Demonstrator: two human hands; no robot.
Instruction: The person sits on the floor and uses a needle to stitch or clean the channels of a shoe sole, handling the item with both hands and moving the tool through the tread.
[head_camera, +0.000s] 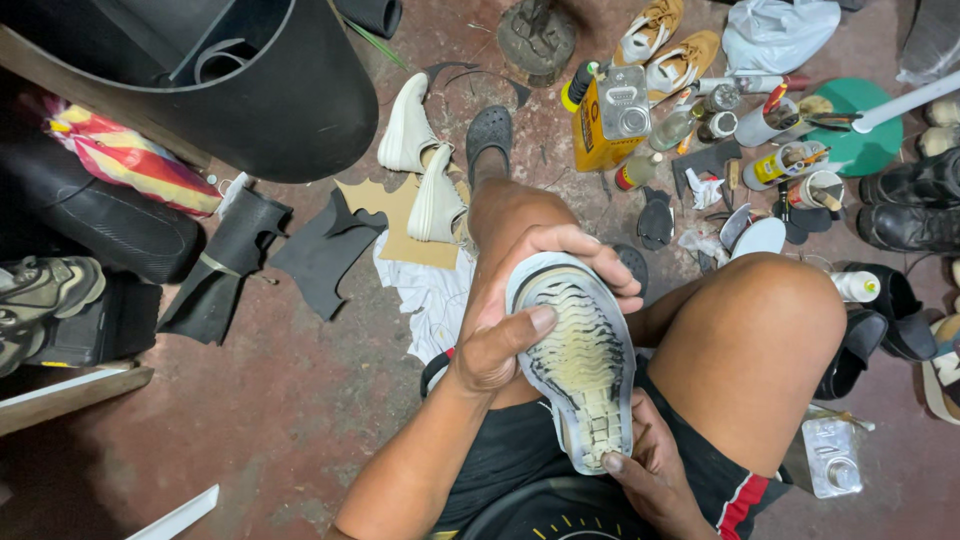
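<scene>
Sole, ridged rubber, worn; left hand grips toe; right hand holds heel.

Colours around the worn shoe sole

The shoe sole showed cream rubber with dark wavy tread stripes. A yellow can sat at upper centre, a green lid at upper right, white shoes at centre top, red-striped cloth at left, on a reddish floor.

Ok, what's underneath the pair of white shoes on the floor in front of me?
The white shoes rest partly on a tan cardboard sheet, with crumpled white cloth just below it. Whatever lies directly beneath the shoes is covered; the nearer shoe's heel is hidden by the person's knee.
</scene>
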